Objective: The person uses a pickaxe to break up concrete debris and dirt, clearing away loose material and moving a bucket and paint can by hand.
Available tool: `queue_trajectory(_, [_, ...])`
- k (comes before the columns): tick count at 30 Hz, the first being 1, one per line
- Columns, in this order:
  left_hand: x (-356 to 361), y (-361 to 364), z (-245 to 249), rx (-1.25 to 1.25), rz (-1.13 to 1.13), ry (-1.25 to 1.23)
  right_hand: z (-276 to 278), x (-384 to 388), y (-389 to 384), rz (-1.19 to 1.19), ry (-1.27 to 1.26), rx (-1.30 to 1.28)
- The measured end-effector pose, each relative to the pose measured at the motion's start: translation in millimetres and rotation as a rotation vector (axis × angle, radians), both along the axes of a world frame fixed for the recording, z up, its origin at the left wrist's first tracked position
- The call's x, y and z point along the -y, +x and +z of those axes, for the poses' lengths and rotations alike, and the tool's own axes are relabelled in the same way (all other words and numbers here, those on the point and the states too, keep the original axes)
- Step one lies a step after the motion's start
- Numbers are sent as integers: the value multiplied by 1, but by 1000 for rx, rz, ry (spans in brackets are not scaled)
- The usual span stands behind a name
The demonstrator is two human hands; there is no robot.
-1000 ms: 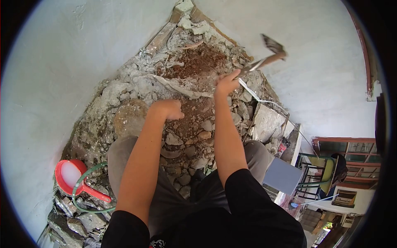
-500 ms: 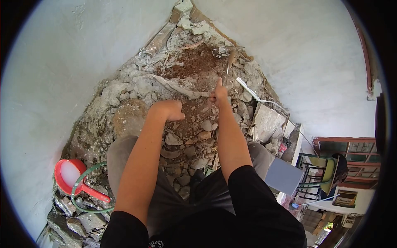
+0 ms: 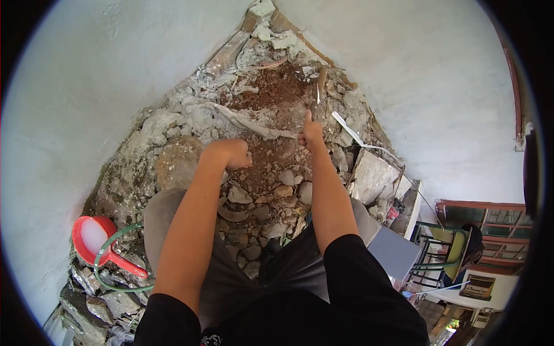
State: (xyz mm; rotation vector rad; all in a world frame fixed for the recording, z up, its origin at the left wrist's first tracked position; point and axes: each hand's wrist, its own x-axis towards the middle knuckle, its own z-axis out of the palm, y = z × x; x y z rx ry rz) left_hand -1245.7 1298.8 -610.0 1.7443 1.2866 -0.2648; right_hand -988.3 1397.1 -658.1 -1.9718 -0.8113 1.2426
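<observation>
My right hand is closed above the rubble, thumb extended away from me. Its curled fingers meet the end of a long whitish strip, perhaps cloth or sheeting, which lies across the dirt. A brown, wood-like piece with a bright edge stands just beyond that hand. My left hand is bent at the wrist with its fingers curled under, over brown soil beside a large rounded stone. Whatever those fingers hold, if anything, is hidden. Broken stones lie between my knees.
Pale walls meet in a corner ahead. At left, a red dipper and a green hose rest on rocks. To the right are a white strap, a broken slab, a grey panel and chairs.
My right hand has shifted slightly right and nearer to me, with the strip's end still at its fingers. My left hand has moved slightly left. The view has shifted a little.
</observation>
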Motion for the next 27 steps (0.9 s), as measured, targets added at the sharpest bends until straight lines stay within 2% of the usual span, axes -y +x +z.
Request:
queue_trajectory(3, [1,1,1,-23,-18,9,0,0,4,17,-7,12])
queue_trajectory(5, [2,1,5,-20,-30,-4,2,5,8,38,34,174])
queue_trajectory(6, [2,2,7,-17,-29,-23,4,5,14,32,43,176])
queue_trajectory(9, [3,1,11,39,1,68,12,3,28,113,-1,224])
queue_trajectory(11, [-3,0,14,47,17,48,13,17,40,99,-89,-6])
queue_trajectory(12, [-1,4,13,53,11,22,17,34,39,136,-167,54])
queue_trajectory(14, [-4,6,14,39,3,23,14,64,20,190,-32,369])
queue_trajectory(15, [-8,4,15,10,-5,20,14,70,14,201,-18,372])
queue_trajectory(17, [-8,1,16,20,31,57,14,71,-2,274,-50,341])
queue_trajectory(19, [-4,4,18,35,51,68,17,65,-9,245,-30,296])
queue_trajectory(21, [-2,8,20,28,70,63,27,55,-5,175,12,-14])
queue_trajectory(22, [-2,9,21,26,67,61,38,54,-7,137,31,-27])
queue_trajectory(24, [-5,10,25,43,19,72,59,46,1,84,110,-78])
queue_trajectory(27, [-10,14,24,2,-27,46,108,34,17,-3,381,-104])
